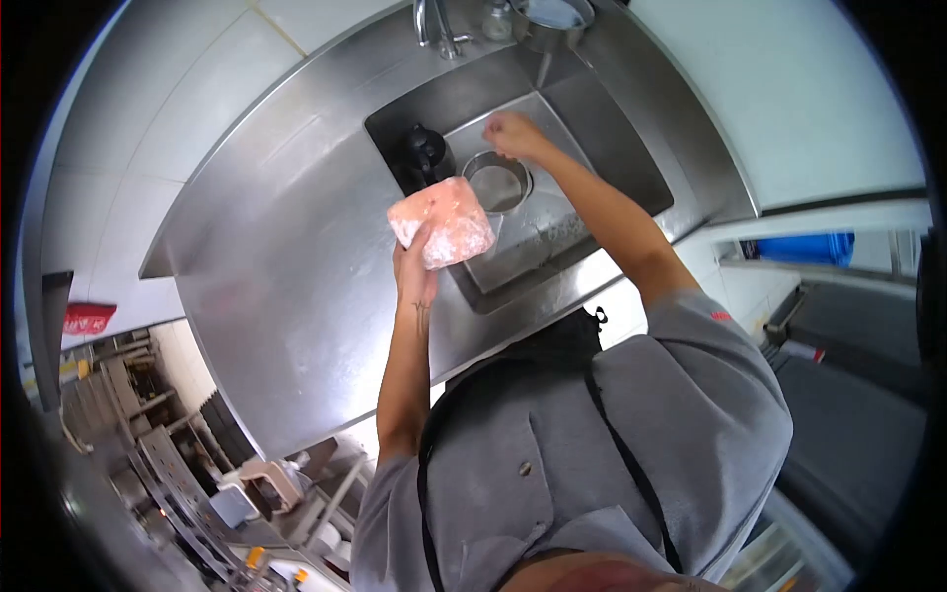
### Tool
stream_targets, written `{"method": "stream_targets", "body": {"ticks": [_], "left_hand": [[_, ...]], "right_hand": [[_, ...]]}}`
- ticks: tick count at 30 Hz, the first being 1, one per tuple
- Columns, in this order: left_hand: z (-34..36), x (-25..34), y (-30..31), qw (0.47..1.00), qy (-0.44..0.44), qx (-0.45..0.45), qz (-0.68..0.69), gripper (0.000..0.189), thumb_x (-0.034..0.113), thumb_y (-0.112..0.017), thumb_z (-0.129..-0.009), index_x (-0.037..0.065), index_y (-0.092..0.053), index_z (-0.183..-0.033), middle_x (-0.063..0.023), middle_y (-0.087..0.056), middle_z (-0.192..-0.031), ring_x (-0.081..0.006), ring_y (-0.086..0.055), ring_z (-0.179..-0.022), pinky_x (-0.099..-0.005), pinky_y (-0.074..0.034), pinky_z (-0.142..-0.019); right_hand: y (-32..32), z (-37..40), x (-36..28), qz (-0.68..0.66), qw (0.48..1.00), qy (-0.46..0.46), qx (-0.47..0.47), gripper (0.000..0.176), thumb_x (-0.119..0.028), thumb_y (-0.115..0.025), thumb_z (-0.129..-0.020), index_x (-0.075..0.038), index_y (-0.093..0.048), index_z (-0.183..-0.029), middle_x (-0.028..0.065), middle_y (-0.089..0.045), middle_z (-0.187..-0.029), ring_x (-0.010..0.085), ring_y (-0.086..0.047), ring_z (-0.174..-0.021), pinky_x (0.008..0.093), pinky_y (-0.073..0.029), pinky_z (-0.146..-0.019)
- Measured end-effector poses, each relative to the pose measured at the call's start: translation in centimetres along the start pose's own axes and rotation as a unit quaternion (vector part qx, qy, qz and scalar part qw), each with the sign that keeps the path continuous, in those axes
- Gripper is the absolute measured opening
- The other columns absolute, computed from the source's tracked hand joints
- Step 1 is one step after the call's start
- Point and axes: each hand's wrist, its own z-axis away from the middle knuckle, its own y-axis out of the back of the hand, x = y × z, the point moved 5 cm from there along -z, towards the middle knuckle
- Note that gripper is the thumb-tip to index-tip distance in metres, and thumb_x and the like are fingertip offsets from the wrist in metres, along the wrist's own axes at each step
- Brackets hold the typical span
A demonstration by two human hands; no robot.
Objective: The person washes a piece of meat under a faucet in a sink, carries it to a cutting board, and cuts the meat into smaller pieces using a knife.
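Note:
My left hand [418,255] grips a pink, frost-whitened block [444,222] that looks like frozen meat, thumb across its face. The block is held up at the left edge of the steel sink [552,232]. Over the basin, my right hand [510,135] has its fingers curled together; whether they hold anything I cannot tell. Just below that hand in view, a round metal pot [496,183] stands in the sink, partly overlapped by the block. A black jug-like container [427,148] sits in the basin's left corner.
A faucet [446,39] rises behind the sink. Beside it are a glass jar [497,22] and a metal pot [552,22]. The steel counter [296,217] extends left to a raised edge. Racks with kitchen items [266,488] stand at lower left.

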Motion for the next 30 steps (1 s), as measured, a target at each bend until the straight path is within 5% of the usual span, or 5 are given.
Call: {"method": "stream_targets", "body": {"ticks": [5, 15, 19, 23, 30], "left_hand": [[-0.3, -1.9, -1.6, 0.994, -0.006, 0.104, 0.035, 0.058, 0.035, -0.056, -0.097, -0.001, -0.039, -0.139, -0.0158, -0.054, -0.134, -0.0290, -0.057, -0.120, -0.0450, -0.048, -0.100], [-9.5, -1.9, -5.2, 0.985, -0.046, 0.112, 0.121, 0.062, 0.038, -0.061, -0.095, 0.003, -0.039, -0.140, -0.0130, -0.055, -0.132, -0.0275, -0.057, -0.118, -0.0422, -0.049, -0.099], [-14.2, -1.6, -5.9, 0.984, -0.059, 0.098, 0.139, 0.059, 0.041, -0.058, -0.097, 0.006, -0.041, -0.140, -0.0120, -0.056, -0.133, -0.0268, -0.057, -0.119, -0.0452, -0.048, -0.098], [-16.4, -0.9, -7.7, 0.983, -0.034, 0.038, 0.179, 0.061, 0.047, -0.055, -0.097, 0.005, -0.042, -0.140, -0.0119, -0.055, -0.135, -0.0260, -0.057, -0.119, -0.0441, -0.047, -0.099], [-18.1, 0.6, -8.2, 0.989, -0.083, 0.096, -0.072, 0.060, 0.041, -0.060, -0.096, 0.002, -0.045, -0.139, -0.0136, -0.055, -0.133, -0.0242, -0.056, -0.119, -0.0370, -0.046, -0.100]], "right_hand": [[4.1, -10.9, -7.5, 0.280, 0.929, 0.168, 0.175, 0.039, -0.015, -0.054, -0.088, -0.004, -0.056, -0.125, 0.0261, -0.043, -0.142, 0.0373, -0.045, -0.131, 0.0452, -0.045, -0.099], [-0.9, -15.0, -1.8, 0.493, 0.853, 0.117, 0.122, 0.044, -0.023, -0.050, -0.093, 0.003, -0.058, -0.128, 0.0258, -0.037, -0.148, 0.0412, -0.040, -0.135, 0.0449, -0.044, -0.102], [-1.3, -14.6, -3.4, 0.099, 0.987, 0.087, -0.096, 0.045, -0.037, -0.062, -0.089, -0.001, -0.065, -0.116, 0.0172, -0.064, -0.117, 0.0265, -0.062, -0.110, 0.0383, -0.052, -0.089], [-2.7, -10.5, -2.9, -0.364, 0.896, -0.017, -0.253, 0.049, -0.028, -0.077, -0.081, -0.006, -0.061, -0.121, 0.0104, -0.067, -0.109, 0.0190, -0.065, -0.099, 0.0352, -0.054, -0.081], [-1.5, -9.0, -1.0, -0.424, 0.880, 0.076, -0.201, 0.074, -0.009, -0.084, -0.069, -0.005, -0.049, -0.133, 0.0081, -0.059, -0.122, 0.0195, -0.059, -0.110, 0.0323, -0.051, -0.091]]}}
